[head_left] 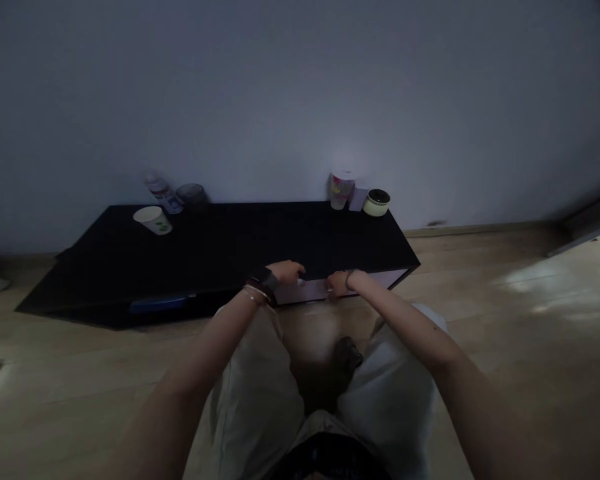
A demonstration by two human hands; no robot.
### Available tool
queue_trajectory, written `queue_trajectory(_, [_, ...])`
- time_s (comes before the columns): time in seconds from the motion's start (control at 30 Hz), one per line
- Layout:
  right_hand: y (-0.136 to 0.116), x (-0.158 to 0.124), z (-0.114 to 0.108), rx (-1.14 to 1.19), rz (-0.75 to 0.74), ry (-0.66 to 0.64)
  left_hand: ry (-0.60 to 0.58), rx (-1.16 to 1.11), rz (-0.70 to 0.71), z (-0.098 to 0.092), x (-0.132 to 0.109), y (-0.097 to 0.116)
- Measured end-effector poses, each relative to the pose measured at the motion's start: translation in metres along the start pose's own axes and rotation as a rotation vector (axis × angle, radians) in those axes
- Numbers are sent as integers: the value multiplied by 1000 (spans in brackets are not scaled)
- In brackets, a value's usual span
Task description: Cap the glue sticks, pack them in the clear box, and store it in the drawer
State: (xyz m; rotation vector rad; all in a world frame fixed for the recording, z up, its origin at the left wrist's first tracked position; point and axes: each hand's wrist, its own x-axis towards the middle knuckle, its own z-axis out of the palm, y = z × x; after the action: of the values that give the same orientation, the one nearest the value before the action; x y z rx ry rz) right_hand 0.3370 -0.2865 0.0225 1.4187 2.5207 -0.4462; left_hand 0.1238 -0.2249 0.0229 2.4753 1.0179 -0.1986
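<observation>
A low black cabinet (220, 247) stands against the wall, with a pale lilac front panel (305, 292) showing below its top edge. My left hand (286, 272) is curled over the cabinet's front edge, just above that panel. A little to the right, my right hand (341, 283) grips the same edge, its fingers hidden behind the panel's rim. A small shiny spot lies between the hands, too small to identify. Neither hand holds a loose object.
On the cabinet top lie a white paper cup (153, 220) and, at the back, a bottle (163, 193), a grey bowl (191, 193), a patterned cup (341, 190) and a pale round tin (377, 202). My pale-trousered knees (260, 393) sit below on the wooden floor (505, 333).
</observation>
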Motion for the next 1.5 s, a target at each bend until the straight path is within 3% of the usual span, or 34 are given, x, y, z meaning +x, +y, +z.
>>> queue_trajectory(0.03, [5, -3, -20, 108, -89, -77, -9, -92, 51, -19, -1, -1])
queue_trajectory(0.07, [11, -6, -40, 347, -251, -193, 3, -380, 161, -37, -3, -2])
queue_trajectory(0.1, [16, -8, -59, 621, -391, -206, 38, -685, 266, -54, -6, -3])
queue_trajectory(0.13, [21, -8, -76, 860, -492, -135, 115, -979, 345, -69, -10, -4])
queue_trajectory(0.2, [27, -5, -98, 1286, -606, 204, 322, -1511, 458, -87, -17, -9])
queue_trajectory(0.27, [31, 8, -103, 1562, -582, 566, 570, -1893, 503, -91, -20, -18])
queue_trajectory(0.33, [33, 30, -93, 1708, -467, 767, 777, -2114, 500, -83, -19, -31])
queue_trajectory(0.4, [36, 55, -78, 1781, -373, 815, 901, -2223, 480, -68, -13, -48])
queue_trajectory(0.47, [40, 78, -63, 1829, -350, 790, 947, -2278, 458, -54, -5, -64])
queue_trajectory(0.57, [48, 101, -51, 1872, -279, 742, 949, -2306, 416, -41, 5, -82])
queue_trajectory(0.7, [57, 111, -48, 1932, -127, 749, 917, -2265, 342, -40, 15, -89])
queue_trajectory(1.1, [64, 122, -44, 2053, -133, 795, 804, -2261, 313, -39, 25, -86])
queue_trajectory(1.23, [63, 116, -47, 2131, -204, 728, 742, -2247, 165, -40, 33, -86])
queue_trajectory(1.3, [62, 114, -48, 2147, -234, 650, 737, -2058, 10, -35, 42, -86])
queue_trajectory(1.4, [59, 114, -47, 2124, -270, 555, 790, -1542, -172, -21, 52, -80])
queue_trajectory(1.5, [54, 111, -47, 2012, -264, 426, 678, -954, -135, -3, 52, -67])
